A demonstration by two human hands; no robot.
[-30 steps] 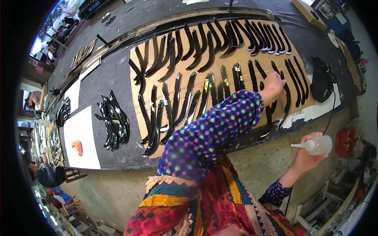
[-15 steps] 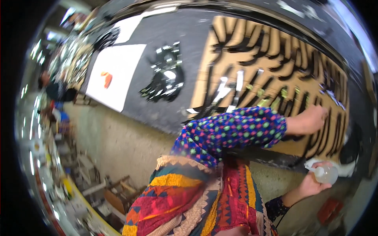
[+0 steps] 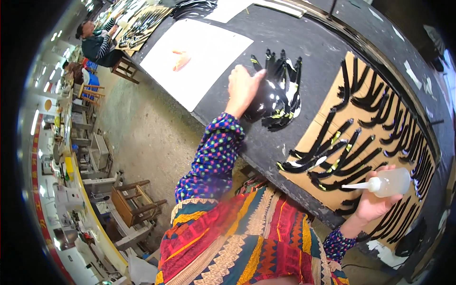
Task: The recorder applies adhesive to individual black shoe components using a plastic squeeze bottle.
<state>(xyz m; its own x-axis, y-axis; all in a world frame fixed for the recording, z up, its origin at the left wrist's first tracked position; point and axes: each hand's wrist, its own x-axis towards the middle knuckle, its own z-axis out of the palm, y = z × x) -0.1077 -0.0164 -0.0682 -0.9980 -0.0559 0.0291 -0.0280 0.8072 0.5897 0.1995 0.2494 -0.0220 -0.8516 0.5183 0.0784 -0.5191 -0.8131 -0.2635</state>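
Observation:
My left hand is at the left edge of a pile of glossy black strips on the dark table. Its thumb stands apart and points at the pile; the other fingers are partly hidden, and I see nothing held in them. In my right hand is a clear squeeze bottle with a white cap and long thin nozzle. The bottle lies tilted on its side, nozzle pointing left, above a brown cardboard sheet. Rows of curved black strips lie on that sheet, some with yellow-green and white glints.
A white sheet with a small orange item lies left of the pile. Farther back are more black strips. Another person sits at the table's far left end. A wooden stool stands on the floor.
My left hand has moved left from the strips on the cardboard to the glossy pile. My right hand has raised the bottle over the cardboard. The view has turned to the left.

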